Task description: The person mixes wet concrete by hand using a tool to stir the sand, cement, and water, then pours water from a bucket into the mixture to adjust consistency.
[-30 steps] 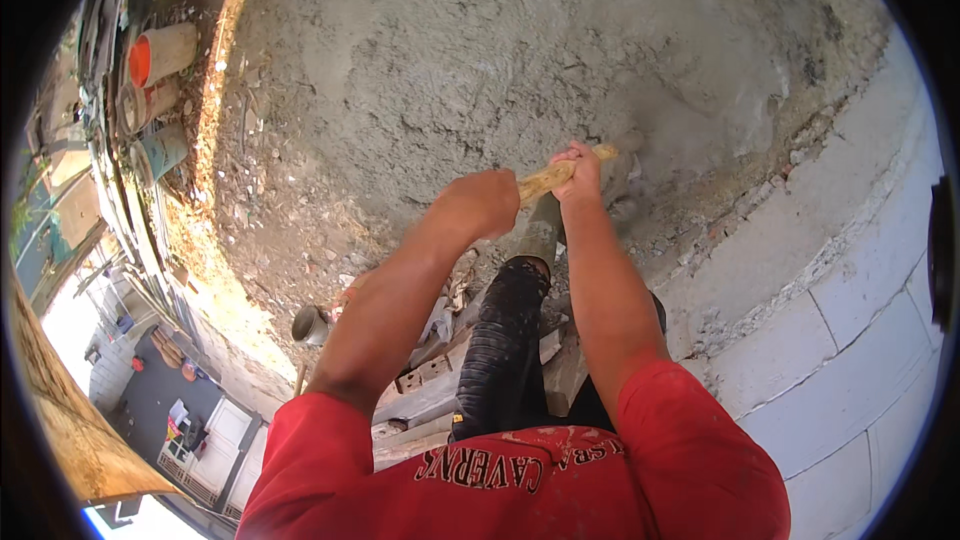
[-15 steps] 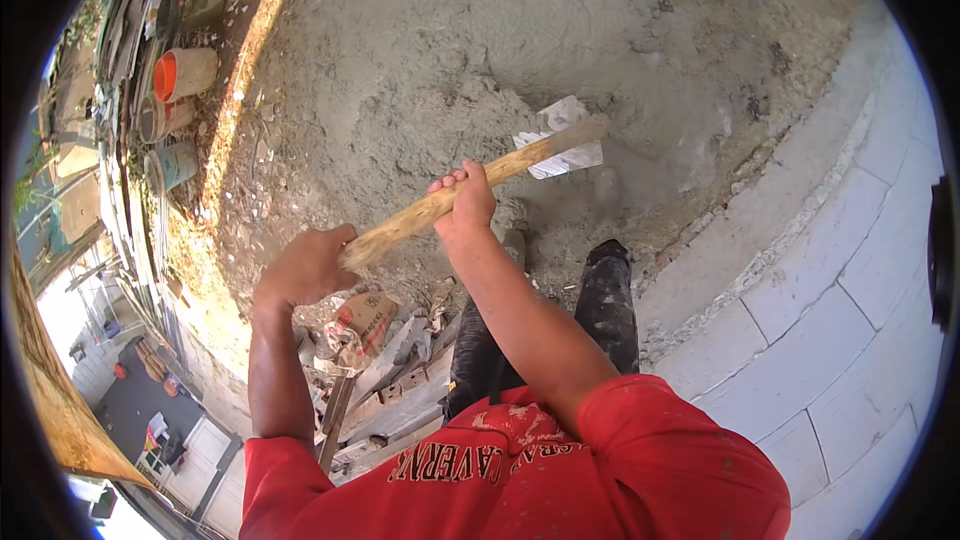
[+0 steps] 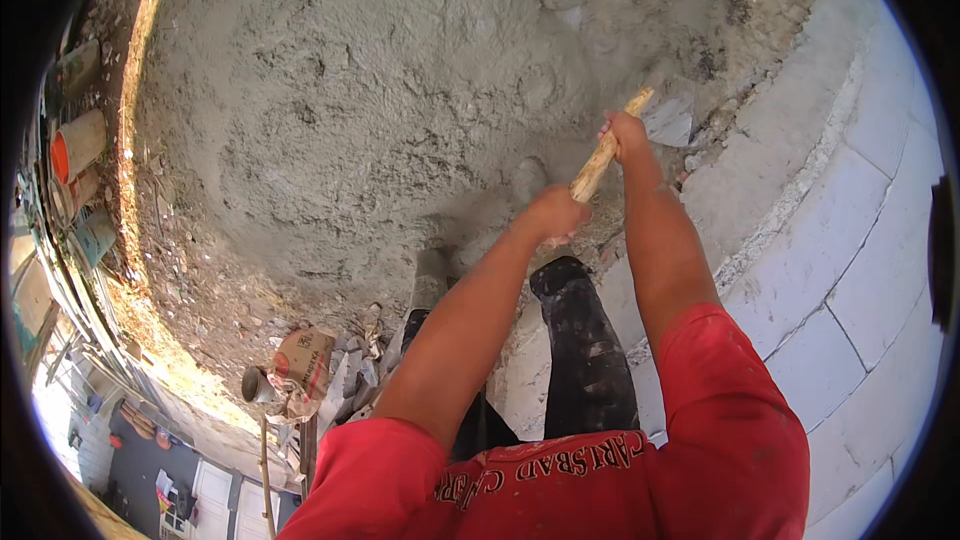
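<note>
I grip the wooden handle of a hoe with both hands. My left hand is closed around its near end. Farther up, my right hand is wrapped round the handle below its far tip. The flat grey hoe blade shows just right of that tip, at the right edge of the wet concrete. Its lower edge is hard to make out against the ground. My boots stand in the grey mix, below the handle and to its left.
A pale block wall curves along the right side. Buckets stand at the far left beyond a sunlit strip of ground. A torn paper sack and a small dark pail sit among rubble at lower left.
Both hands have swung the hoe from left to right, the left hand moving farthest. The blade has gone from the middle of the concrete to its right edge. My view has shifted right.
</note>
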Demonstrator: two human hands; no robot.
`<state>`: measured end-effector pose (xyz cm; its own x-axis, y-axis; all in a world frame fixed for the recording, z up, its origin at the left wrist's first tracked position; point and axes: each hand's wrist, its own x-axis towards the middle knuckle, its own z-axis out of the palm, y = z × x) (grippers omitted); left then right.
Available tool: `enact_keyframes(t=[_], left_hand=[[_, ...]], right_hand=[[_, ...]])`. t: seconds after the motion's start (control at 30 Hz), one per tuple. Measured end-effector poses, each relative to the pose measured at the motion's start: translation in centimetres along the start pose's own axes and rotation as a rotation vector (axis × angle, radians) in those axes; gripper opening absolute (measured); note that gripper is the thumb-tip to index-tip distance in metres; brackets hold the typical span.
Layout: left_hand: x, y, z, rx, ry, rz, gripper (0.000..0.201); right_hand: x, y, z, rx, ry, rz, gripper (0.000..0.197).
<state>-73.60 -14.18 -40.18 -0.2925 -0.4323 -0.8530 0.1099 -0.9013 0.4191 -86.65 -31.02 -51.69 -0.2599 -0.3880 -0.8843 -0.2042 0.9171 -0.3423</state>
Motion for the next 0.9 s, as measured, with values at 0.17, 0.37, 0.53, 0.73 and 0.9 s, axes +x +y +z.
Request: enact_keyframes(t=[0.17, 0.37, 0.53, 0.73, 0.9], left_hand=[[-9.2, 4.4, -10.1, 0.266, 0.07, -0.111, 0.03], [-30.0, 9.9, -14.2, 0.497, 0.327, -0.22, 0.034], [-50.6, 15.6, -13.0, 0.58, 0.52, -0.3, 0.039], [-54.2, 13.3, -6.5, 0.597, 0.559, -0.243, 0.048], [-44.8, 0.4, 2.7, -0.231, 0.624, 0.315, 0.051]], right_hand=[[-4.8, 1.2, 10.4, 0.382, -0.185, 0.192, 0.018], [-23.3, -0.3, 19.7, 0.576, -0.347, 0.374, 0.024], [-45.3, -3.1, 21.8, 0.773, -0.542, 0.486, 0.027], [-48.0, -0.3, 17.3, 0.809, -0.582, 0.391, 0.017], [-34.6, -1.9, 2.5, 0.414, -0.521, 0.166, 0.016]])
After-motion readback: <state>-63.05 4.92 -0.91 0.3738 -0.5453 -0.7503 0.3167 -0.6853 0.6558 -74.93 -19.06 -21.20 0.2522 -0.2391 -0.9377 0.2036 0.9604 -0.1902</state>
